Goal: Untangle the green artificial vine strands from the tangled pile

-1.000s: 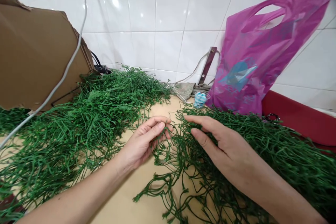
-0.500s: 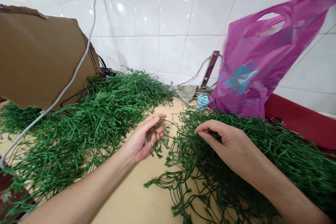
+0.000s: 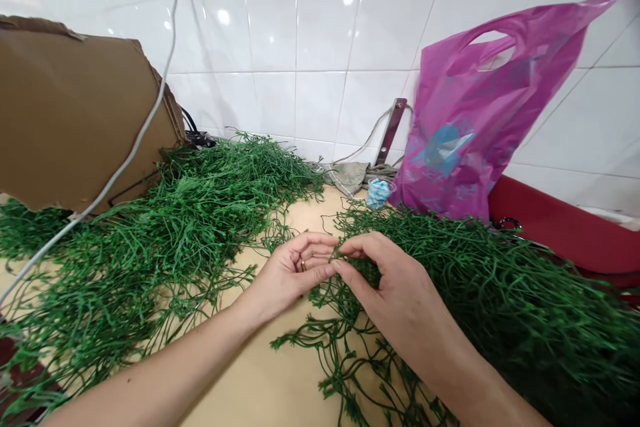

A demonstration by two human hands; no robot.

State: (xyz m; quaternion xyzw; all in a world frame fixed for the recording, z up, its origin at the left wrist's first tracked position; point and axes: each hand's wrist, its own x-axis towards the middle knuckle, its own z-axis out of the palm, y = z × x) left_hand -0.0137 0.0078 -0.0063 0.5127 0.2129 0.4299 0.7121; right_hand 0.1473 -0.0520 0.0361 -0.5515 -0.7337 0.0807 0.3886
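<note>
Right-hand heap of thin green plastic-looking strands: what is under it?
Smooth tan tabletop shows through gaps at the near-left edge of the heap; what lies beneath its dense middle is covered.

Legible text: none. The upright magenta plastic carrier bag (image 3: 500, 113) at the far right of the worktop (image 3: 240, 380) bears a blue printed motif (image 3: 447, 148) and, below it, faint bluish marks (image 3: 424, 180) resembling lettering; individual characters are too indistinct to read.
</note>
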